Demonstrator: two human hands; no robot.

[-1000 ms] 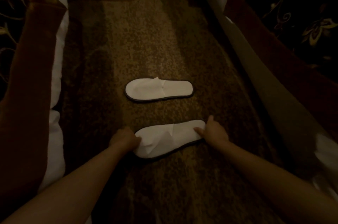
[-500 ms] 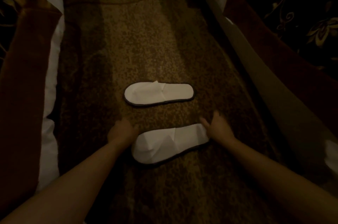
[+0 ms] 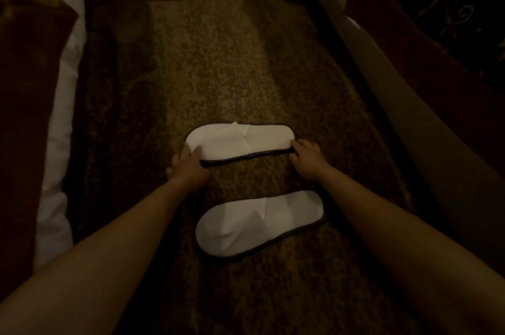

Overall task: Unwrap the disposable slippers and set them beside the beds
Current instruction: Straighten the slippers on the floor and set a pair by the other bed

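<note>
Fingers of left hand point(image 3: 188, 164) and right hand point(image 3: 307, 158) pinching opposite ends of far slipper point(image 3: 237, 142).

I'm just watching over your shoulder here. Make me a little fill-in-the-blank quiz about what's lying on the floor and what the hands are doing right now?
1. The number of white slippers lying on the carpet is ____.
2. Both the left hand and the right hand touch the ____ slipper, one at each end.
3. The near slipper is touched by ____ hand.
4. Each slipper's sole has a ____ edge trim.

Missing words: two; far; neither; dark
</note>
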